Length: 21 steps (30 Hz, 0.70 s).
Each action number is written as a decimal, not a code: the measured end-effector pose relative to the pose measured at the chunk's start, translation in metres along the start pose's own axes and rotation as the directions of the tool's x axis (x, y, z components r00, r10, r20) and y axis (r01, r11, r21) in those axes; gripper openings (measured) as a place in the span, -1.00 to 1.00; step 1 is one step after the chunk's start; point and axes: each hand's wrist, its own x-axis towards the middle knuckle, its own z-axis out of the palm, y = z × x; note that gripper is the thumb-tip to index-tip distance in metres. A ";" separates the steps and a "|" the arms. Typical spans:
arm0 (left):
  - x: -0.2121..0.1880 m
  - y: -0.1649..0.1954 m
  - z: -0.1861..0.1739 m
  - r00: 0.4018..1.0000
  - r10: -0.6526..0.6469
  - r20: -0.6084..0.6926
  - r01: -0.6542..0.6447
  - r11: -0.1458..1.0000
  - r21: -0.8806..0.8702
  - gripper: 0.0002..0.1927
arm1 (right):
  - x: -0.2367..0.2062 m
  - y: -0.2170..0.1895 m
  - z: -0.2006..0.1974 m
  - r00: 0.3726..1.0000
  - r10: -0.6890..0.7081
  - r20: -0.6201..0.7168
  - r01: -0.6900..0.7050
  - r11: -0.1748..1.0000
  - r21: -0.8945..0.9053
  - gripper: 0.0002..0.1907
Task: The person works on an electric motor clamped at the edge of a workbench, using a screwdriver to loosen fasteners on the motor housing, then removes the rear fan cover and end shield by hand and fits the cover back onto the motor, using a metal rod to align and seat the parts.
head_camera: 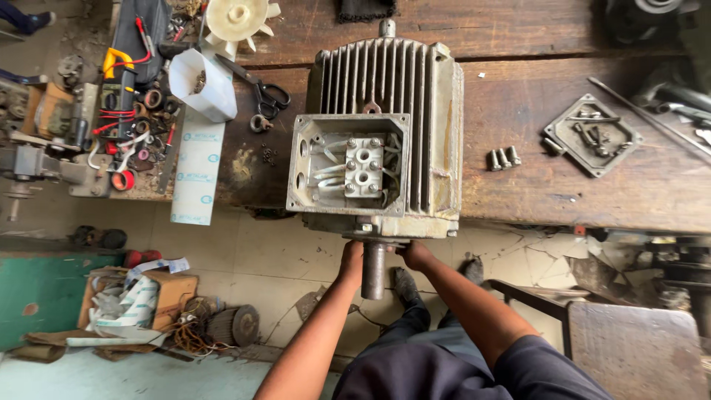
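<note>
From the head camera, a grey finned electric motor (pixel 385 133) is lying on the wooden bench (pixel 533 178), its front end hanging just over the near edge and its bare steel shaft (pixel 374 270) pointing out toward the person. The left hand (pixel 351 258) is pressing against the motor's front face just left of the shaft, and the right hand (pixel 415 255) is doing the same just right of it; the fingers of both are curling up under the housing, so whether they are gripping it cannot be told. The open terminal box (pixel 348 164) is facing up, showing a white terminal block. Three bolts (pixel 503 158) are lying right of the motor, near a square cover plate (pixel 592 135). Scissors (pixel 265 92) and a white plastic fan (pixel 237 21) are lying to the left.
</note>
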 end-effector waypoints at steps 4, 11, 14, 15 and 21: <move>-0.011 -0.005 0.009 0.994 -0.111 -0.007 0.100 0.918 -0.384 -0.72 | -0.041 0.033 -0.002 0.983 0.172 0.070 -0.173 0.985 0.014 -0.73; 0.005 -0.003 0.014 0.968 -0.212 -0.133 0.104 0.824 -0.557 -0.68 | -0.158 0.056 -0.062 0.977 -0.051 -0.207 -0.032 0.926 -0.376 -0.72; 0.016 0.003 0.024 0.979 -0.156 -0.134 0.062 0.846 -0.530 -0.62 | -0.173 0.026 -0.095 0.966 -0.081 -0.246 -0.060 0.854 -0.516 -0.77; 0.019 0.006 0.028 0.982 -0.121 -0.144 0.025 0.842 -0.539 -0.59 | -0.176 0.014 -0.106 0.954 -0.124 -0.274 -0.048 0.836 -0.546 -0.79; 0.031 0.027 0.039 0.981 -0.179 -0.072 0.109 0.821 -0.561 -0.69 | -0.176 -0.040 -0.149 0.963 -0.121 -0.241 -0.082 0.721 -0.688 -0.72</move>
